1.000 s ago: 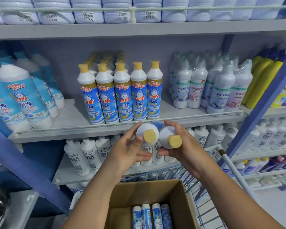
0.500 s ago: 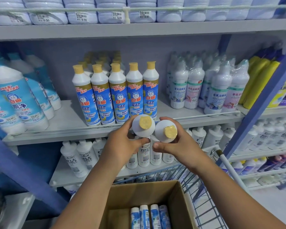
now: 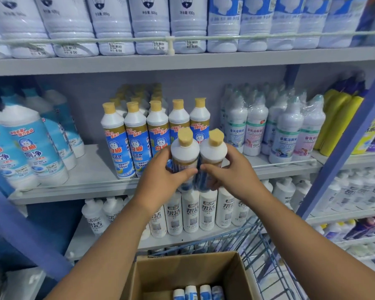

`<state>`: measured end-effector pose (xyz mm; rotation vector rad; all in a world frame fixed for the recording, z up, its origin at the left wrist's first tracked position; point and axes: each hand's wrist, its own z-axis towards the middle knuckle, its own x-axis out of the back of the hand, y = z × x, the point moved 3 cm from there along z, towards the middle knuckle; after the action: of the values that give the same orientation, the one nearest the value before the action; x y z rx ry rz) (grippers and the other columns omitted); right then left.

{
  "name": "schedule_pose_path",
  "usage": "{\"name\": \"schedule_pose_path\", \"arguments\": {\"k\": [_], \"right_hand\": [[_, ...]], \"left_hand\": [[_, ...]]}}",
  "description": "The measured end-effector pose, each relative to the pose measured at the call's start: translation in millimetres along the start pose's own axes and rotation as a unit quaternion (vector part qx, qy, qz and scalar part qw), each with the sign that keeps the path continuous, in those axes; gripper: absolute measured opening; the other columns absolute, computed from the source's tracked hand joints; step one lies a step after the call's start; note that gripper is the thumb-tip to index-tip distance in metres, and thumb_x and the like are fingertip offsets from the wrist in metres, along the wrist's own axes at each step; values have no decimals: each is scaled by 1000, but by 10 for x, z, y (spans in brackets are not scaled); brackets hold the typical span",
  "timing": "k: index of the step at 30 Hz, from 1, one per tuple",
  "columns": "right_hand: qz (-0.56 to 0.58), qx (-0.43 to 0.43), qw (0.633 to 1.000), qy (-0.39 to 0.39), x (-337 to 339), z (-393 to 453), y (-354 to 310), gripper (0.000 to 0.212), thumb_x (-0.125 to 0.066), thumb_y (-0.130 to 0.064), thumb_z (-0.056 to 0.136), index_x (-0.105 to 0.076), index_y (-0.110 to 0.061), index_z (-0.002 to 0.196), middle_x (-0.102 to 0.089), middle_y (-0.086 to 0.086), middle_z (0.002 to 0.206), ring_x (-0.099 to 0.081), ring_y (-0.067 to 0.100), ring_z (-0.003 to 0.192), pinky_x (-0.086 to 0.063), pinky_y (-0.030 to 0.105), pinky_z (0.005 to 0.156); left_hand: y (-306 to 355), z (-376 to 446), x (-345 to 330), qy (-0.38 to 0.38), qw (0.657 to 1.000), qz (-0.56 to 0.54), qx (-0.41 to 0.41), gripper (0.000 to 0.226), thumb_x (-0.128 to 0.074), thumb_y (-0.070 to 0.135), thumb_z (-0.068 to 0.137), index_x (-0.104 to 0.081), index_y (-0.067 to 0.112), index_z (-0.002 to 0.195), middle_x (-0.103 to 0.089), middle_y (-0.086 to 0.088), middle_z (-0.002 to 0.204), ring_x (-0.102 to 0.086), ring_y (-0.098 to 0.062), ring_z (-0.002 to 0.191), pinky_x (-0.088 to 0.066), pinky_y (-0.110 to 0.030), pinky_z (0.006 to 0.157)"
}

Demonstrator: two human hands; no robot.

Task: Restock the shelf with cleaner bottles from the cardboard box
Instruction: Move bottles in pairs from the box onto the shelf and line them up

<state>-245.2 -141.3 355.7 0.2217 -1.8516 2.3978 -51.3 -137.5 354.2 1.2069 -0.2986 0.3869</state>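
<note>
My left hand (image 3: 162, 176) grips a white cleaner bottle with a yellow cap (image 3: 185, 151). Beside it my right hand (image 3: 232, 174) grips a second bottle of the same kind (image 3: 213, 152). Both bottles stand nearly upright and touch each other, just in front of the middle shelf (image 3: 91, 180). Behind them on that shelf is a row of the same yellow-capped, blue-labelled bottles (image 3: 136, 135). Below my arms sits the open cardboard box (image 3: 182, 271) with several bottles (image 3: 197, 292) lying in it.
Large blue-labelled bottles (image 3: 26, 152) fill the shelf's left part, wrapped white bottles (image 3: 275, 131) its right. A thin rail (image 3: 279, 164) runs along the shelf front. White bottles (image 3: 193, 211) stand on the lower shelf. A blue wire cart (image 3: 260, 252) holds the box.
Both hands have lifted the two bottles up and forward toward the middle shelf and tipped them from caps-toward-me to nearly upright. The camera has moved closer to the shelf.
</note>
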Motion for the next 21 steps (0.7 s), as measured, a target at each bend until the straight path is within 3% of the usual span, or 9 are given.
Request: {"name": "schedule_pose_path", "arguments": {"k": [3,7,13,15,18,21], "right_hand": [[11,1,1000,0,34,142,-189,51,-79,-13,84,-51,-18,126,-66,-3,119,-70,41,62,-61,51,57],[27,21,999,-4,63,306,-408,45,-78,-12,86,-52,-17,122,-67,-2,118,-69,44,64,-61,51,59],[12,17,1000,-11,76,472,-449,45,-78,-20,86,-58,-28,125,-67,0,117,-69,25,62,-58,37,55],[-17,24,1000,0,78,512,-419,44,-80,-28,84,-62,-33,123,-68,-1,116,-70,21,73,-53,31,57],[-52,33,998,18,94,581,-358,44,-82,-45,73,-70,-37,115,-68,-1,114,-66,17,99,-55,37,79],[-55,26,998,20,122,624,-324,35,-83,-39,77,-73,-31,109,-70,1,109,-65,17,99,-56,36,85]], "left_hand": [[150,137,123,18,999,25,-12,58,-83,50,71,-53,48,121,-69,20,109,-64,-5,86,-55,-33,82],[365,320,246,24,999,32,-12,56,-85,44,74,-55,44,121,-66,21,113,-64,-3,102,-55,-35,88],[471,480,251,51,995,88,-19,44,-85,41,74,-63,28,110,-63,15,103,-61,-5,92,-48,-20,71],[456,521,234,54,993,109,-13,46,-83,44,74,-62,27,112,-66,12,107,-64,-9,94,-54,-27,74],[438,576,209,54,989,139,-4,50,-82,48,72,-61,26,112,-65,8,111,-64,-13,98,-57,-40,83],[472,617,201,52,985,164,1,49,-83,47,70,-61,24,107,-62,5,107,-64,-16,94,-57,-43,82]]}}
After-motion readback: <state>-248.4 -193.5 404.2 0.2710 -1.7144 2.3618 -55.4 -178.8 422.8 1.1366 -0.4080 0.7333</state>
